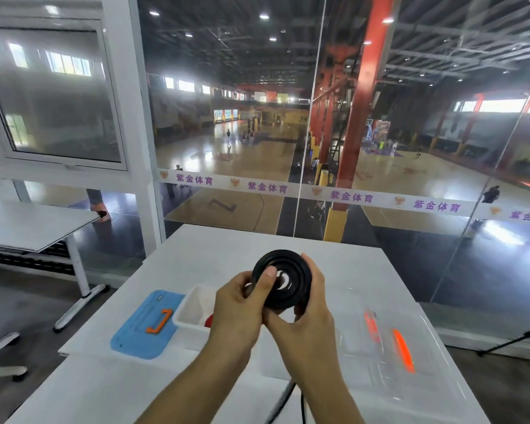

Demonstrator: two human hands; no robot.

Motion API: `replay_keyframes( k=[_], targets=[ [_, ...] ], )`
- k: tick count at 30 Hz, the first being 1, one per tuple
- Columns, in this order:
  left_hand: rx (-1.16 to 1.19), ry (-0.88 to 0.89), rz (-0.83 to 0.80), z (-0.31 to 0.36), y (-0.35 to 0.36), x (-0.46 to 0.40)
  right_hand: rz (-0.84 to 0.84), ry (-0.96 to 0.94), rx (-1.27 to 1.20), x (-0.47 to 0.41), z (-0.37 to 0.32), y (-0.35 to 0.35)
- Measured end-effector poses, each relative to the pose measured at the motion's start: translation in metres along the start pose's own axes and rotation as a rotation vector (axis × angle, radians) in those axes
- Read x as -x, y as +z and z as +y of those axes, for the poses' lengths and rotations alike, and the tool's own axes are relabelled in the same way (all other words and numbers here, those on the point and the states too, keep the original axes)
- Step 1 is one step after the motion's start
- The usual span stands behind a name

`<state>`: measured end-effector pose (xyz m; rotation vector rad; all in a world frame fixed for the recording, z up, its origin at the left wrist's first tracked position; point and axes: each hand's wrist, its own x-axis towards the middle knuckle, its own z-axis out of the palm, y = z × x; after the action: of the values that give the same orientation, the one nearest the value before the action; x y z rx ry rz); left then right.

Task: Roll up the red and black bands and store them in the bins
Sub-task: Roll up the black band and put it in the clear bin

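Observation:
A black band (288, 276) wound into a tight round coil is held up above the white table (334, 264), its flat face toward me. My left hand (242, 304) grips its left side with the thumb pressed on the coil's rim. My right hand (309, 304) cups it from the right and below. Under my left hand stands a white bin (193, 310); a bit of red, probably the red band (209, 321), shows at its right edge behind my wrist. A clear bin (410, 356) with orange latches sits to the right.
A blue lid (144, 325) with an orange handle lies flat left of the white bin. A dark cable (283, 402) runs off the table's near edge. A glass wall stands just past the far table edge. Another white table (34, 224) stands at the left.

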<state>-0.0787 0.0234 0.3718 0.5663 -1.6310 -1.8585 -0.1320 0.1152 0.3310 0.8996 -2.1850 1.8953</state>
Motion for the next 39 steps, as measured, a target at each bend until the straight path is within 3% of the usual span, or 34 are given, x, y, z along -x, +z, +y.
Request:
replay_keyframes(
  k=[3,7,12,17,21,25,29,33,39],
  targets=[
    [-0.050,-0.069,-0.108,-0.004,-0.012,-0.005,-0.114,-0.034,0.020,-0.007,-0.002,-0.016],
    [0.015,-0.139,-0.436,-0.002,-0.041,-0.019,-0.447,-0.090,0.077,-0.020,-0.006,-0.048],
    [-0.250,-0.050,-0.656,0.013,-0.062,-0.027,-0.640,-0.129,0.178,-0.025,-0.015,-0.055],
    [-0.342,0.090,-0.474,0.015,-0.053,-0.021,-0.577,-0.154,0.221,-0.024,-0.016,-0.049],
    [-0.220,0.107,-0.257,0.010,-0.043,-0.022,-0.428,-0.112,0.162,-0.021,-0.013,-0.044],
    [-0.057,0.157,-0.108,0.009,-0.024,-0.019,-0.319,-0.098,0.131,-0.013,-0.014,-0.026],
    [-0.018,0.170,0.005,0.006,-0.007,-0.012,-0.104,-0.083,0.151,-0.005,-0.010,-0.011],
    [-0.143,0.194,0.007,-0.004,-0.008,-0.011,-0.036,-0.106,0.229,-0.002,-0.006,-0.011],
    [-0.118,0.122,-0.111,-0.007,-0.026,-0.010,-0.148,-0.138,0.274,-0.004,0.005,-0.027]
  ],
)
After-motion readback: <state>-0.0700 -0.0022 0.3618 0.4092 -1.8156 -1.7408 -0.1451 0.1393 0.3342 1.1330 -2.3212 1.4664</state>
